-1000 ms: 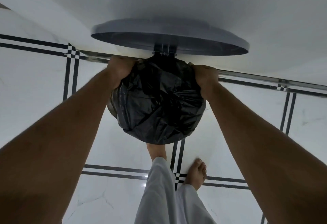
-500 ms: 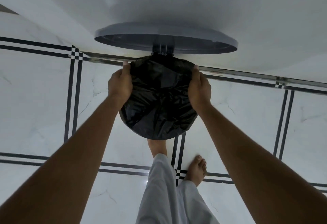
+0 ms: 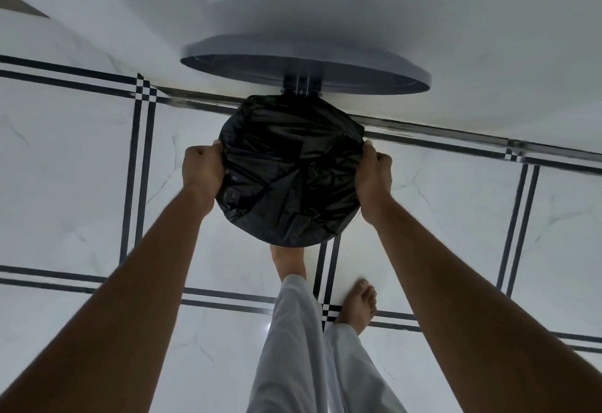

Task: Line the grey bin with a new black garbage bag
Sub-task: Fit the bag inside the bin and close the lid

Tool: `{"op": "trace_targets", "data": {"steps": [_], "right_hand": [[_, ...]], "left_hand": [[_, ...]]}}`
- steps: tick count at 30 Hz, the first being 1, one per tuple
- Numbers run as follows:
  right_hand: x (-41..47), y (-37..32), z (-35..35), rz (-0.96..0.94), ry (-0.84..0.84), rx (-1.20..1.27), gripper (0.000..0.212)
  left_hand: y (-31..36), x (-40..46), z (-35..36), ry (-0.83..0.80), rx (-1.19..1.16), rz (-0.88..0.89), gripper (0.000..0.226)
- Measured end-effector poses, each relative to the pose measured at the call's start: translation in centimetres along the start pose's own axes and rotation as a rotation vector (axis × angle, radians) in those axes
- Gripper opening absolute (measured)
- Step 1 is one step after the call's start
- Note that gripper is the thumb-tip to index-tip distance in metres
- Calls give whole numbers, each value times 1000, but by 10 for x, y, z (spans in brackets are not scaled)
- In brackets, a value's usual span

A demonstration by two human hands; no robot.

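I look straight down on the grey bin, whose round lid (image 3: 306, 64) stands raised on its hinge against the wall. A crinkled black garbage bag (image 3: 290, 181) is stretched over the bin's whole mouth and hides its rim and body. My left hand (image 3: 202, 174) is closed on the bag's edge at the left side of the rim. My right hand (image 3: 374, 181) grips the bag's edge at the right side. Both arms reach down from the bottom corners.
The bin stands on a white marble floor (image 3: 71, 184) with black double lines, close against a white wall (image 3: 423, 5). My two bare feet (image 3: 358, 305) and light trouser legs (image 3: 306, 347) are just in front of the bin.
Both hands slid from the back of the rim toward the sides, pulling the bag's edge down over it. The view has drawn back and the bin sits smaller in frame.
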State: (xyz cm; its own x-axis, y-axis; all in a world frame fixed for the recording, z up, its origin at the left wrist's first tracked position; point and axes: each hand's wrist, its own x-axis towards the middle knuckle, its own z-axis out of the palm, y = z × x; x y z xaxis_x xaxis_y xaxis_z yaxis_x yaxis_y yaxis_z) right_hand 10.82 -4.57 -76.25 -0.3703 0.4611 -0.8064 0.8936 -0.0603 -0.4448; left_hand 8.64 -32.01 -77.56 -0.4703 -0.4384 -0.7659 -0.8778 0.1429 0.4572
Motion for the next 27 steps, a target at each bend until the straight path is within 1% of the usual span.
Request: {"op": "trace_targets", "data": {"steps": [1,2,4,6,7,8,10,12,14,16,18,21,23,25,26,27], "right_hand": [[1,-4,1,29,-6,28,58],[9,-3,2,42,-16,55,56],[28,-1,1,96,-64,148,43],[35,-6,-1,189,-126,284,49],[34,-8,-3,216,-131,325,48],[34,-9,-5,239,-132,333,42],[38,-9,-8,271,-142,360,41],[38,-11,-11,267,-131,306,39],[28,-16,-15,236,-118,219,42],[19,-14,-17,187,-60,172,44],[11,-7,-18,158,-43,149,41],[8,-3,-14,177,-89,177,34],[12,-3,-13,198,-89,220,21],[22,-2,-12,215,-100,258,12],[29,1,-13,225,-112,259,16],[39,5,-14,240,-130,266,30]], "left_hand": [[2,6,-4,-50,-40,-54,29],[0,12,-7,-107,-96,-114,25],[-1,17,-11,-197,-161,-197,35],[-3,24,-11,-265,-228,-230,44],[-1,24,-10,-280,-249,-240,46],[-1,26,-9,-288,-275,-249,46],[-1,25,-7,-300,-309,-251,46],[0,19,-6,-305,-270,-259,43],[-3,16,-8,-230,-184,-266,39],[-4,12,-11,-136,-113,-263,35],[-9,8,-11,-91,-81,-248,39],[-15,4,-11,-58,-244,-238,45],[-21,11,-10,-94,-335,-280,42],[-27,22,-11,-174,-350,-307,32],[-26,23,-10,-201,-358,-318,34],[-24,24,-8,-209,-360,-333,36]]}}
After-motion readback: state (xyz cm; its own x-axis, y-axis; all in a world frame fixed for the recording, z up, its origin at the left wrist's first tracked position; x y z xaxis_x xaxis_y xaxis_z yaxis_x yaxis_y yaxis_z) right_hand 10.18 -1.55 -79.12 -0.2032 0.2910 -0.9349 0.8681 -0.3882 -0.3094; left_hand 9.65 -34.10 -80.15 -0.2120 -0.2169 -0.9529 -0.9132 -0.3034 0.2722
